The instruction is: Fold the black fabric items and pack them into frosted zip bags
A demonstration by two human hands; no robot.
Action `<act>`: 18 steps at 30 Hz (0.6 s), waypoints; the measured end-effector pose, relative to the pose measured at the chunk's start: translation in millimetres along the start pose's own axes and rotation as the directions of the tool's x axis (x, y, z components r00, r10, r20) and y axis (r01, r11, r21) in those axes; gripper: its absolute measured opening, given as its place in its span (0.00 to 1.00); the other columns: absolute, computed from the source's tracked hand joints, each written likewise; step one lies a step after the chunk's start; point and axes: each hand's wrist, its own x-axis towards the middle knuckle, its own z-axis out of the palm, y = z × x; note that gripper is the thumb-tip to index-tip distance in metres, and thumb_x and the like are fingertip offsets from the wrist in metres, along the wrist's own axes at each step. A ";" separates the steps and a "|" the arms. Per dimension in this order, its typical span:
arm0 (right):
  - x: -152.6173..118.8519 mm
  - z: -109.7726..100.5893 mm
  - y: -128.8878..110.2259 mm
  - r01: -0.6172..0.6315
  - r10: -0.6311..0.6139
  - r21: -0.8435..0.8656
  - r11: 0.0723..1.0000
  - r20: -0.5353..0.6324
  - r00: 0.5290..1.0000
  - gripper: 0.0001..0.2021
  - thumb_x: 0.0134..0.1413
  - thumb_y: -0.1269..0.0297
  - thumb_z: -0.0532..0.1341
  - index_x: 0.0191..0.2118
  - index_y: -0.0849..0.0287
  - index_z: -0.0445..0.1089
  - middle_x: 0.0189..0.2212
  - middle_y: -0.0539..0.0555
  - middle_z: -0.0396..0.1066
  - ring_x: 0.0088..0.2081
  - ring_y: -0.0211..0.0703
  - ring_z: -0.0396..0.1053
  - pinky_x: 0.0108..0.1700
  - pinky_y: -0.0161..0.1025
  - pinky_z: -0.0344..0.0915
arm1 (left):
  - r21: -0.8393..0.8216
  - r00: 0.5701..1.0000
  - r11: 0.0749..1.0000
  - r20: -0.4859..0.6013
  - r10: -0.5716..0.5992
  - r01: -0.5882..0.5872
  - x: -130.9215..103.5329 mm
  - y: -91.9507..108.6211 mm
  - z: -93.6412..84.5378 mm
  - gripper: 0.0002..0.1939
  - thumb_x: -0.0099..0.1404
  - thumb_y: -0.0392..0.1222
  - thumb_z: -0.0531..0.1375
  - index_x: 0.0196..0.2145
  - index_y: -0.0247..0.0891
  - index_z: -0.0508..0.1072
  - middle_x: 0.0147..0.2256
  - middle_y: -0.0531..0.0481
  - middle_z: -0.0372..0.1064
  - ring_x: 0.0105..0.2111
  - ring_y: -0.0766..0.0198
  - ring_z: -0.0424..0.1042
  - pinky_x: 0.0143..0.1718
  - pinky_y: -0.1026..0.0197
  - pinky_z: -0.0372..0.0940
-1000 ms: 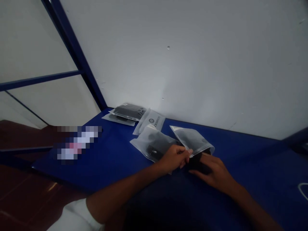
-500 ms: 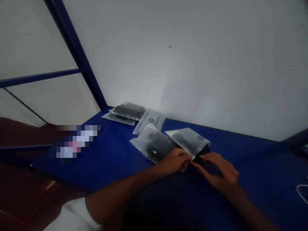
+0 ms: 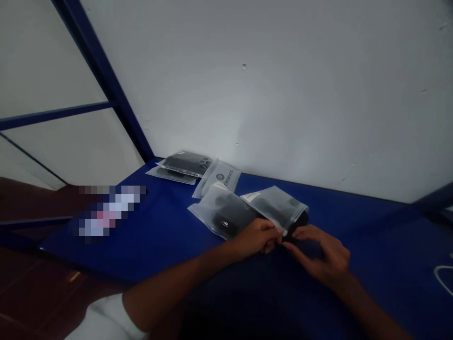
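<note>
A frosted bag [image 3: 276,203] with something dark inside lies tilted on the blue table, its near corner between my hands. My left hand [image 3: 260,236] pinches that corner. From the right, my right hand [image 3: 323,252] has thumb and fingertips closed on black material [image 3: 300,223] that sticks out at the bag's near right edge. Just left of them, a second frosted bag [image 3: 226,215] with a black item inside lies flat, partly under the first bag and beside my left hand.
Farther back, a bag with printed lettering [image 3: 221,177] leans against stacked bags of dark items [image 3: 187,163]. A pixelated object [image 3: 111,210] lies at the table's left. The wall [image 3: 247,104] rises behind the table [image 3: 159,226]. A white cable [image 3: 442,278] is at far right.
The view has shifted slightly. My right fingertips have closed a little on the black material by the bag's edge, while my left hand keeps its pinch on the corner.
</note>
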 end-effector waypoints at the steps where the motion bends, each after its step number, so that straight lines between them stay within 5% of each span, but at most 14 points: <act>1: 1.2 -0.4 -0.8 -0.012 0.011 0.019 1.000 0.021 1.000 0.10 0.44 0.69 0.69 0.34 0.52 0.70 0.27 0.51 0.77 0.27 0.45 0.76 0.29 0.41 0.74 | -0.023 1.000 1.000 0.001 -0.002 0.002 0.2 -0.2 -0.1 0.16 0.61 0.49 0.57 0.24 0.34 0.67 0.16 0.60 0.52 0.16 0.73 0.56 0.20 0.67 0.51; 11: 4.9 4.7 1.5 -0.082 0.070 0.064 0.995 0.163 0.984 0.05 0.50 0.69 0.64 0.33 0.55 0.68 0.29 0.53 0.74 0.31 0.44 0.74 0.34 0.41 0.72 | -0.138 0.999 0.990 -0.050 0.006 -0.012 4.2 -3.7 -1.4 0.17 0.58 0.50 0.59 0.23 0.33 0.66 0.16 0.61 0.50 0.15 0.75 0.54 0.18 0.67 0.48; 18: -2.8 8.2 5.2 -0.094 0.087 0.053 0.994 0.129 0.988 0.10 0.48 0.69 0.65 0.38 0.54 0.70 0.32 0.54 0.76 0.35 0.47 0.75 0.37 0.44 0.73 | -0.146 0.998 0.989 -0.055 -0.016 0.008 3.6 -1.9 -1.9 0.16 0.57 0.50 0.59 0.22 0.34 0.66 0.16 0.61 0.50 0.15 0.74 0.53 0.18 0.67 0.47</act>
